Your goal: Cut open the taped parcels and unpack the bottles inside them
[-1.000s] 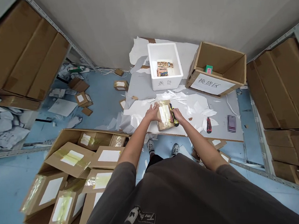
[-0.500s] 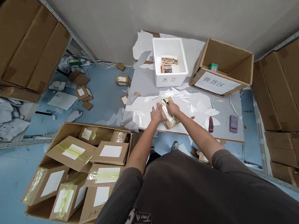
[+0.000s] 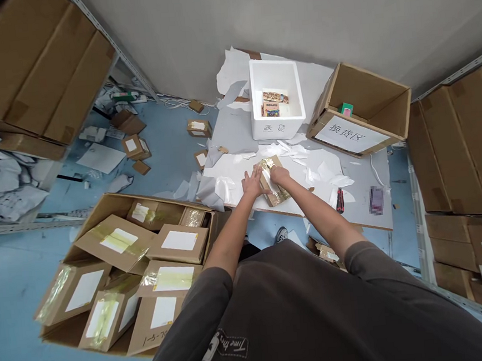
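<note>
- Lower left of the frame: an open carton (image 3: 213, 227) full of tape-sealed parcels (image 3: 179, 240).
- Centre, near the front edge of the worktop (image 3: 361, 174): the left hand (image 3: 253, 184), fingers spread, rests on a small taped parcel (image 3: 273, 188); the right hand (image 3: 279, 175) curls over it, its grip hidden.
- The step looks like working at the tape; the next move seems to call for a steady left hand.
- Right of centre: a red-and-black cutter (image 3: 340, 200).
- Farther, upper right of centre: a white foam box (image 3: 279, 130) beside a labelled cardboard box (image 3: 377, 83).
</note>
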Available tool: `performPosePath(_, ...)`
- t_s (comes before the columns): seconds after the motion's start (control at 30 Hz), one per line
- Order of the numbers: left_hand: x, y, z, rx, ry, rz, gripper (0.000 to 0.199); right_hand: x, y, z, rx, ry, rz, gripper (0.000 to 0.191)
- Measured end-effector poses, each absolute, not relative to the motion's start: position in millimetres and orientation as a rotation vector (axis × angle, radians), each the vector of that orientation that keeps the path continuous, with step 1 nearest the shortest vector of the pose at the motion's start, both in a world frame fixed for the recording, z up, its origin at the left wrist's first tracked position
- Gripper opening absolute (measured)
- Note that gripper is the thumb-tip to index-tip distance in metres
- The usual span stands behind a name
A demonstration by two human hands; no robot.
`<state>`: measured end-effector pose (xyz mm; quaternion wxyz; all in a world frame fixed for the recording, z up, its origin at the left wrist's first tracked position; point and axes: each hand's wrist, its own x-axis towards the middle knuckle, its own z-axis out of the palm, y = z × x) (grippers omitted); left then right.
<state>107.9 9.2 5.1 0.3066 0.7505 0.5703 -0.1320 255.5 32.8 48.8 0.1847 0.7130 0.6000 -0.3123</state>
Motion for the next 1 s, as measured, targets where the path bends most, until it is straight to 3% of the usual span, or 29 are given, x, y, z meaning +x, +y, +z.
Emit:
performPosePath(0.4,112.5,9.7,-0.5,2.063,1.558,-0.352,0.144,318.6,-95.9,53.8,1.892,1.509,-1.121,0.018)
performPosePath(0.57,119.9,7.4,10.0,2.168,1.540,-0.357,0.138,329.6,-114.3,55.8,1.962,1.489,-1.135,0.019)
performPosePath(0.73,125.1,-6.3,14.3,2.469,0.932,-0.243,0.067,364.0,-134.1,47.2,2.253,1.596,-1.206,0.025)
performPosePath(0.77,126.7,-9.4,13.3,2.489,0.821,-0.253,0.060,370.2,-135.2,41.5,2.345,1.581,-1.244,0.026)
performPosePath(1.0,135.5,-18.5,9.1,2.522,0.785,-0.330,0.071,382.3,-121.5,-13.8,2.812,1.176,-1.592,0.046)
